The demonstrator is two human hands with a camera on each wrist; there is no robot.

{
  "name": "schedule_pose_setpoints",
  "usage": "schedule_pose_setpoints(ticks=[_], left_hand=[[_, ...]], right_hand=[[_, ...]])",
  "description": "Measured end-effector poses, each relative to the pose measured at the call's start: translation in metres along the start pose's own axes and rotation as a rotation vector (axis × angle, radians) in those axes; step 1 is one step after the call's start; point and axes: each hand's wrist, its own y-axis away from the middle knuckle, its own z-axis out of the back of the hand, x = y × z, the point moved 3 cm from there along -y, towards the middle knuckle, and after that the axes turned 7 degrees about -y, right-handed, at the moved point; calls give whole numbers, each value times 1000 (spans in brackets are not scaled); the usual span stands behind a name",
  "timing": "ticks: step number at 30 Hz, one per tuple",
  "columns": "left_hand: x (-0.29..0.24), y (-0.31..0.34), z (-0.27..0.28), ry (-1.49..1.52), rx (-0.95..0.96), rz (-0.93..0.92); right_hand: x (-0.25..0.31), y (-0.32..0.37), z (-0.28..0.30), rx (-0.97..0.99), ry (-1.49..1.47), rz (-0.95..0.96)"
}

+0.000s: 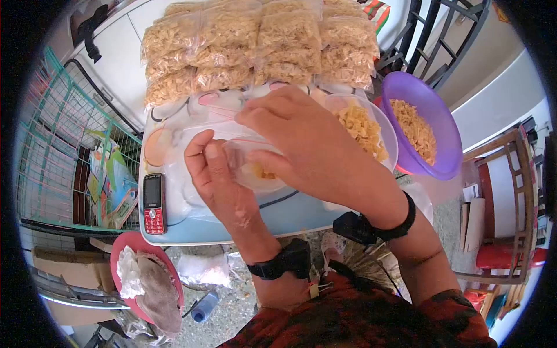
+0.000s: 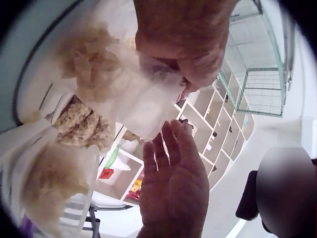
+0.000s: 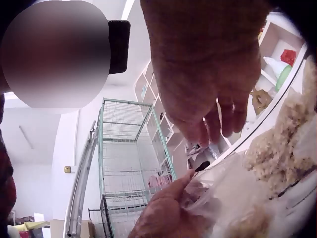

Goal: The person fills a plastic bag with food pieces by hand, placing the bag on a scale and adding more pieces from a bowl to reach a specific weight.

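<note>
A clear plastic bag (image 1: 255, 174) with yellowish flat pieces in its bottom is held in the left hand (image 1: 217, 174), thumb and index finger at its edge. The left wrist view shows the left hand (image 2: 183, 49) at the top, gripping the bag's gathered edge (image 2: 166, 82). Over the bag's mouth is the right hand (image 1: 307, 136); in the right wrist view this right hand (image 3: 208, 74) has its fingers extended, and they look straight in the left wrist view too. Whether its fingertips touch the bag is hard to tell. A bowl (image 1: 391, 136) of similar pieces stands beside the right forearm.
Filled bags (image 1: 226, 52) are stacked at the table's back. A purple basin (image 1: 447, 139) of pieces stands at the right. A red and black phone (image 1: 154, 203) lies at the table's front left corner. A green wire cage (image 1: 58, 116) stands at the left, a pink stool (image 1: 125, 255) below.
</note>
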Motion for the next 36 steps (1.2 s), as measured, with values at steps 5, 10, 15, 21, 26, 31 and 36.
schedule_pose_setpoints(ticks=[5, 10, 15, 21, 26, 31, 36], left_hand=[[-5, -3, -10, -127, -166, -171], [-8, -1, 8, -232, -277, -237], [-10, 8, -11, -550, -126, 27], [4, -1, -4, -512, -47, 148], [-6, 0, -3, -193, -166, -148], [-3, 0, -5, -217, -98, -221], [-3, 2, -9, -266, -125, -231]], right_hand=[[-22, 3, -21, 48, 104, -176], [-25, -13, -4, -196, -34, -307], [-25, -12, -12, -218, -81, -369], [-26, -6, -15, -205, -88, -393], [-25, 0, -8, -140, -99, -518], [-23, 11, -4, -4, -83, -550], [-5, 14, 16, -8, 61, -252]])
